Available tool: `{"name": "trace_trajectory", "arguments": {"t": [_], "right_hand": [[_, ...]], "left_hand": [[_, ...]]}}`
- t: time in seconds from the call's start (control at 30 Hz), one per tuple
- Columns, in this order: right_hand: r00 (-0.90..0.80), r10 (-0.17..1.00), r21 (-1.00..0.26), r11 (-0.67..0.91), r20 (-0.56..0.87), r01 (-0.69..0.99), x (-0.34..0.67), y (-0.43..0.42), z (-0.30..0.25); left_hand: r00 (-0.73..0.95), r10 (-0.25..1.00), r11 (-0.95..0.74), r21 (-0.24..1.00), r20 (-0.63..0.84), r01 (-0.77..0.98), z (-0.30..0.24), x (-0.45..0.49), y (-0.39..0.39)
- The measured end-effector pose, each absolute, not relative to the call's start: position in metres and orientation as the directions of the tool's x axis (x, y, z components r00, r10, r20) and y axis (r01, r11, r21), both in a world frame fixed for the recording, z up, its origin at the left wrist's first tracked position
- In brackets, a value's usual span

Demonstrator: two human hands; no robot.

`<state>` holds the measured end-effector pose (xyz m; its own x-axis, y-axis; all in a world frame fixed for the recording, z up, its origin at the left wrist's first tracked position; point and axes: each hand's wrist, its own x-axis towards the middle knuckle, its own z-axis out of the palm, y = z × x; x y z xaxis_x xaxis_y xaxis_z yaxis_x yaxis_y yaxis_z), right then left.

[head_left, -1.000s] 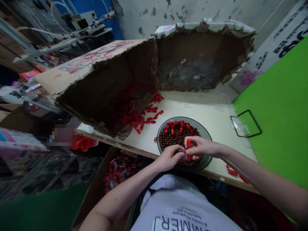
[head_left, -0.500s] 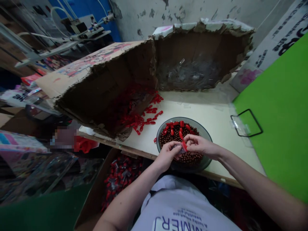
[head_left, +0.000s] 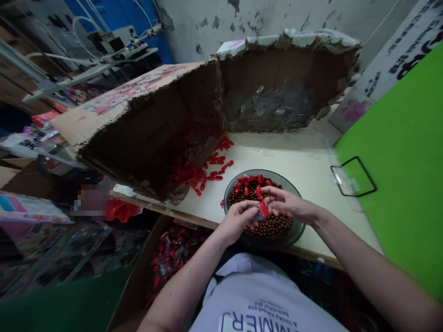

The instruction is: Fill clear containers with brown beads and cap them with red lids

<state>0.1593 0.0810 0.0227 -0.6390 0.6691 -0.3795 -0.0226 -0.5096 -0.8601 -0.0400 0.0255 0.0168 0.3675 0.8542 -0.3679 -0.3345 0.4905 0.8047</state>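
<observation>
A small red capsule-shaped plastic cap point(head_left: 263, 210) sits between the person's two hands, just above a shallow glass bowl, against a small transparent plastic piece point(head_left: 256, 215); exactly how the two parts meet is too small to tell.

At the far left, glossy printed packaging point(head_left: 31, 214) lies in a pile. Below the edge of the worktop, an open brown cardboard box point(head_left: 136, 281) holds a jumble of red and transparent pieces point(head_left: 173, 256). Above it, a torn cardboard carton point(head_left: 152, 138) lies on its side on the cream worktop point(head_left: 277, 159), with loose red caps point(head_left: 204, 171) scattered in and just beside its mouth. Behind these, a second torn carton point(head_left: 287, 60) holds a mass of transparent plastic pieces point(head_left: 266, 108).

The left hand point(head_left: 237, 221) is curled inward, its fingers closed around the transparent piece. The right hand point(head_left: 287, 205) reaches in from the other side, its fingers bent over and closed on the red cap, touching the left hand's fingertips. Directly beneath them, the glass bowl point(head_left: 297, 234) is filled with round dark brown beads point(head_left: 273, 229), with more red caps point(head_left: 247, 183) lying on top near its far rim.

Further right, a black-edged transparent plastic frame point(head_left: 353, 177) lies at the boundary of the worktop and a bright green board point(head_left: 391, 184).
</observation>
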Motion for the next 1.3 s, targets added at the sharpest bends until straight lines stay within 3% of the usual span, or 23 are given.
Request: {"name": "trace_trajectory", "arguments": {"t": [0.13, 0.37, 0.47, 0.6, 0.7, 0.83, 0.97, 1.13, 1.3], "right_hand": [[-0.550, 0.764, -0.853, -0.494, -0.336, -0.165, 0.143, 0.093, 0.022], [-0.390, 0.852, -0.875, -0.445, -0.350, -0.188, 0.130, 0.092, 0.016], [-0.412, 0.859, -0.925, -0.370, -0.303, -0.091, 0.126, 0.085, 0.011], [-0.336, 0.930, -0.987, -0.117, -0.146, 0.107, 0.118, 0.079, 0.006], [-0.299, 0.954, -0.938, 0.080, -0.026, 0.338, 0.118, 0.075, 0.009], [-0.312, 0.949, -0.870, 0.193, 0.048, 0.453, 0.118, 0.066, 0.014], [-0.309, 0.951, -0.847, 0.188, 0.030, 0.497, 0.116, 0.059, 0.012], [-0.234, 0.972, -0.911, 0.094, -0.003, 0.402, 0.115, 0.053, -0.004], [-0.346, 0.912, -0.959, -0.136, -0.219, 0.250, 0.114, 0.045, -0.023]], "left_hand": [[0.370, 0.842, 0.513, 0.794, -0.393, -0.326, 0.016, -0.045, 0.029], [0.337, 0.841, 0.531, 0.762, -0.423, -0.370, 0.009, -0.044, 0.027], [0.336, 0.840, 0.536, 0.746, -0.426, -0.394, 0.010, -0.036, 0.028], [0.246, 0.873, 0.487, 0.792, -0.422, -0.368, 0.011, -0.022, 0.028], [0.119, 0.895, 0.445, 0.848, -0.430, -0.289, 0.011, -0.013, 0.026], [-0.007, 0.907, 0.408, 0.886, -0.420, -0.222, 0.012, -0.008, 0.022], [-0.051, 0.918, 0.380, 0.910, -0.393, -0.167, 0.007, -0.006, 0.019], [-0.004, 0.909, 0.412, 0.901, -0.416, -0.133, -0.002, -0.004, 0.018], [0.096, 0.903, 0.429, 0.895, -0.420, -0.121, 0.002, -0.024, 0.016]]}}
